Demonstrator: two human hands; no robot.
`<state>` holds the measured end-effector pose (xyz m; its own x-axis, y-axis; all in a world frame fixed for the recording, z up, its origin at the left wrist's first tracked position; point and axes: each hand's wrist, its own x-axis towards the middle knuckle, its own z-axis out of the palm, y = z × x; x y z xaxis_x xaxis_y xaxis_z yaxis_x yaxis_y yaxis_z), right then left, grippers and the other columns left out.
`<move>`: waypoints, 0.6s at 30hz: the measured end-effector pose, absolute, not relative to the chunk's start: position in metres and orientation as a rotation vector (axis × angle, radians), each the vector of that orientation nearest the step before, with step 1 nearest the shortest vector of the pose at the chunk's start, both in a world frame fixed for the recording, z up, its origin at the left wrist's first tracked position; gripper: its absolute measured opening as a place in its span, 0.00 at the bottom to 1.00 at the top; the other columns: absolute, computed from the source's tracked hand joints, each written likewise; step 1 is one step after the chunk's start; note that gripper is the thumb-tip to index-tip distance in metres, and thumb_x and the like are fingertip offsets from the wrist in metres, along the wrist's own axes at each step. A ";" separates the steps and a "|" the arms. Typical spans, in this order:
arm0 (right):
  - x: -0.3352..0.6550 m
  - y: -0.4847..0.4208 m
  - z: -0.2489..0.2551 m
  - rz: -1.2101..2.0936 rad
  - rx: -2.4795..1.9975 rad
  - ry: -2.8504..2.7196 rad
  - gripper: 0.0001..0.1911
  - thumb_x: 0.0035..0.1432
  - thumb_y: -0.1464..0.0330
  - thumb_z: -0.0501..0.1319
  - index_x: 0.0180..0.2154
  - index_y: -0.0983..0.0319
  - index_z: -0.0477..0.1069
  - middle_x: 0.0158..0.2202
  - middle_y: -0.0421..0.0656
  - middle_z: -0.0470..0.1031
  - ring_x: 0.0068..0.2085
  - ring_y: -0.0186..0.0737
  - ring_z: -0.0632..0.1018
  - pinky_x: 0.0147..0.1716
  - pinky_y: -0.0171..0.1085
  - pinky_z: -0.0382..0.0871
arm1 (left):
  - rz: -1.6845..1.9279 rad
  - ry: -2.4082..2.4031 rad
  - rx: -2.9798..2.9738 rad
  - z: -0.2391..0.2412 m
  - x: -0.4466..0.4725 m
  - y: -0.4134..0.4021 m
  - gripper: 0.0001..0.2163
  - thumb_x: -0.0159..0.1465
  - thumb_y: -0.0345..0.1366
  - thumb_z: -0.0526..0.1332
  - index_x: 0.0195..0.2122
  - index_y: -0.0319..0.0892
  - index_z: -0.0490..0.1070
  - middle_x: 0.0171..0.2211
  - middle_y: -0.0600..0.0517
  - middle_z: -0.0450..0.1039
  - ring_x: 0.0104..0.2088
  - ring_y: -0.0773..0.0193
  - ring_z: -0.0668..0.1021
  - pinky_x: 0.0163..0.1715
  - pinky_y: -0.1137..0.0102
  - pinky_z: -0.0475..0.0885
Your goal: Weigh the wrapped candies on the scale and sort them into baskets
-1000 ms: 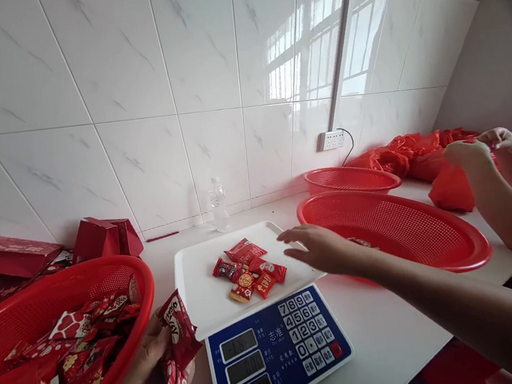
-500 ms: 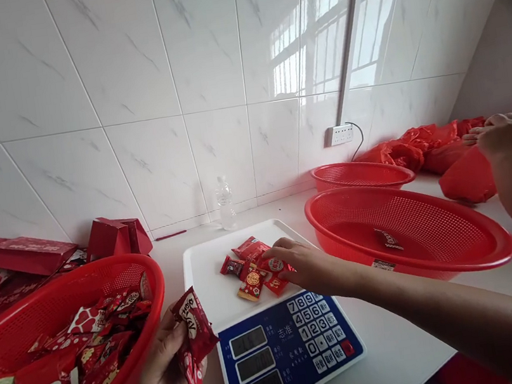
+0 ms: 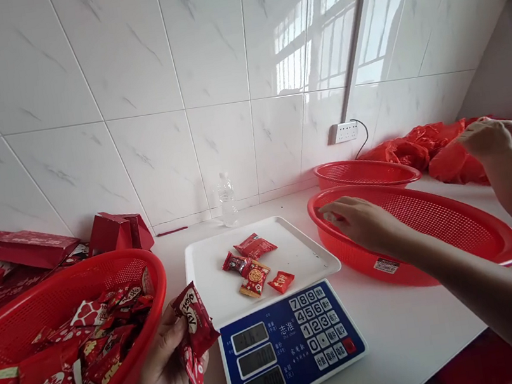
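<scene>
My left hand (image 3: 162, 382) is closed on a few red candy packets (image 3: 193, 326), held between the left red basket (image 3: 118, 267) and the scale. A blue-panelled scale (image 3: 291, 347) carries a white tray (image 3: 213, 288) with several red candies (image 3: 251, 268) on it. My right hand (image 3: 361, 222) hovers over the near rim of the large red basket (image 3: 443, 257) on the right, fingers pinched on a small red candy. The left basket is heaped with red candy packets (image 3: 64, 362).
A second red basket (image 3: 365, 173) stands behind the large one. Another person's hands (image 3: 491, 137) work at the far right by red bags (image 3: 410, 148). Red boxes (image 3: 117, 232), a water bottle (image 3: 227, 197) and a wall socket (image 3: 342, 132) line the tiled wall.
My right hand reached onto the scale tray, picked a candy from the pile and carried it right over the large basket. The left hand kept its packets.
</scene>
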<state>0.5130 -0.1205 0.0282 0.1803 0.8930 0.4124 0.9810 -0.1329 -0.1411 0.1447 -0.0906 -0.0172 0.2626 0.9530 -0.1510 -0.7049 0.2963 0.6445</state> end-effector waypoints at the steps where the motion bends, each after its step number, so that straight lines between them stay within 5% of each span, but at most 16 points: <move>1: 0.523 -0.124 0.027 -0.351 -2.130 -1.743 0.18 0.64 0.73 0.49 0.48 0.63 0.74 0.48 0.53 0.75 0.47 0.54 0.76 0.41 0.49 0.73 | 1.181 0.570 0.521 -0.019 0.143 -0.090 0.18 0.40 0.25 0.77 0.32 0.45 0.79 0.29 0.57 0.82 0.25 0.63 0.82 0.22 0.76 0.79; 13: 0.557 -0.134 0.015 -0.393 -2.342 -1.727 0.21 0.64 0.69 0.46 0.50 0.64 0.74 0.51 0.57 0.74 0.50 0.66 0.75 0.34 0.54 0.75 | 1.167 0.508 0.544 -0.033 0.134 -0.084 0.16 0.49 0.21 0.73 0.37 0.44 0.78 0.34 0.55 0.83 0.31 0.62 0.84 0.26 0.78 0.80; 18: 0.515 -0.130 0.020 -0.297 -2.089 -1.926 0.18 0.64 0.67 0.52 0.51 0.64 0.73 0.52 0.51 0.74 0.53 0.52 0.74 0.48 0.49 0.73 | 1.156 0.489 0.510 -0.029 0.138 -0.087 0.16 0.47 0.21 0.74 0.36 0.43 0.79 0.33 0.54 0.83 0.30 0.63 0.84 0.24 0.80 0.79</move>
